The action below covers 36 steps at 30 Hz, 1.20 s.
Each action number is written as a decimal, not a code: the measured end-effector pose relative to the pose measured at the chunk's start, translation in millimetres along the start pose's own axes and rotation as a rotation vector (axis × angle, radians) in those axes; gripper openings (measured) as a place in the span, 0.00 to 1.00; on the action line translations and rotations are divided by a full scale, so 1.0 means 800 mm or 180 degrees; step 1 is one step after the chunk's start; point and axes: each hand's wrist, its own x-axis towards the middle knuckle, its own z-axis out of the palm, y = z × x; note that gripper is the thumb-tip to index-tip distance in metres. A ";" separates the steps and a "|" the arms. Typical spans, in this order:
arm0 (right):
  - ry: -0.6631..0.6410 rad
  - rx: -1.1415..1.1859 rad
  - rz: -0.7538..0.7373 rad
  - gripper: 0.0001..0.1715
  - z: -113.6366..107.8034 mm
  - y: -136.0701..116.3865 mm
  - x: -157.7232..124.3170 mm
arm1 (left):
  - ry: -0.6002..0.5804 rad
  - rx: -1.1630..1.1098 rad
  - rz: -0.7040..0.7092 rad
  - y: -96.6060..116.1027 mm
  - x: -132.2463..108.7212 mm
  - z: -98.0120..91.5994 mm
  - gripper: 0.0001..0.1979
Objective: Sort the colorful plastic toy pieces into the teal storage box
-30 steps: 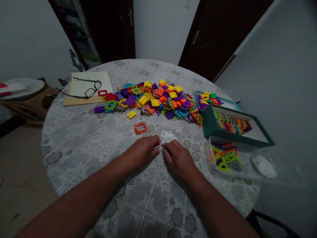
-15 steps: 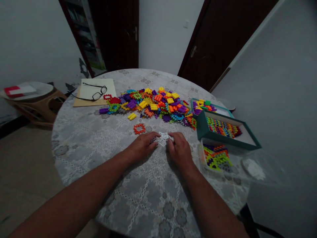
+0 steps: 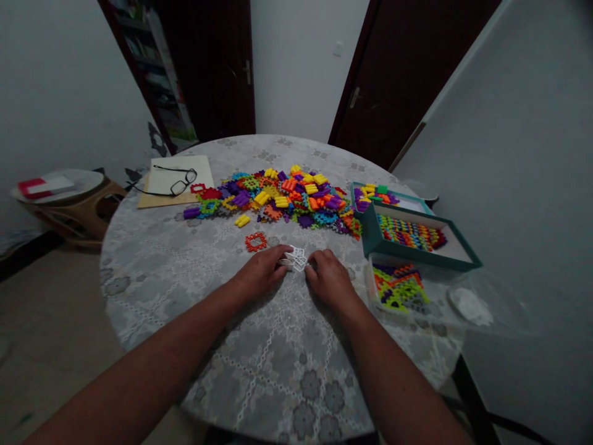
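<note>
Tablecloth [image 3: 259, 364], 2 hands [image 3: 262, 272], perhaps 1 white lattice [image 3: 297, 258] between

Left hand [image 3: 262, 272] and right hand [image 3: 330, 277]: bare, rounded in outline. Left forearm [image 3: 171, 346] and right forearm [image 3: 384, 361]: bare over entire visible length, widening rearward.

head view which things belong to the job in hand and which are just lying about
In the job, apparently:
- white lattice pieces, held in the left hand; right hand beside them
- perhaps the colourful plastic pieces heaped beyond

Just lying about, apparently:
- black-framed eyeglasses
- pale sheet beneath them
</note>
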 end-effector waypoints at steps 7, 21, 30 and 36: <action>0.0038 -0.0240 0.0039 0.10 -0.004 0.003 -0.008 | -0.0176 0.0000 -0.0114 0.016 0.012 -0.002 0.09; -0.0049 -0.0041 -0.0067 0.08 -0.009 0.014 -0.012 | -0.0262 -0.0159 0.0171 0.010 0.002 0.000 0.07; -0.0015 0.0144 -0.0078 0.07 -0.001 0.029 -0.014 | -0.0284 -0.0080 0.0448 0.005 0.003 0.004 0.07; 0.0075 0.0041 -0.0058 0.08 0.003 0.036 -0.014 | -0.0324 -0.0087 0.0544 0.003 0.002 0.006 0.07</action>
